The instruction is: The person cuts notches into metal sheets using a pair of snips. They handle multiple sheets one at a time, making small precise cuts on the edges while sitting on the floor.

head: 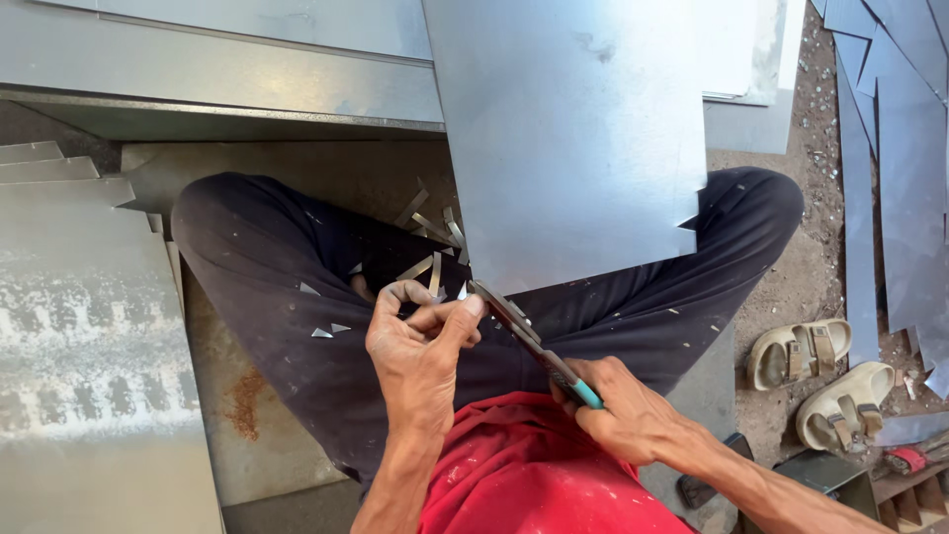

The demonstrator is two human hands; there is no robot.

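Observation:
A large grey metal sheet [573, 129] rests across my lap, its near edge over my dark trousers. My right hand [628, 410] grips the handles of tin snips [524, 331], which have a teal grip end; the blades reach the sheet's near left corner. My left hand [420, 341] sits just left of the blades, fingers curled and thumb pressed toward the snips, pinching at the sheet's corner. Small metal offcuts [430, 232] lie scattered on my lap and between my knees.
More metal sheets lie on the left [79, 336], at the top [217, 59] and at the right [895, 168]. A pair of beige sandals [820, 381] sits on the dirt floor at right. A red-handled tool [914, 457] lies by the lower right.

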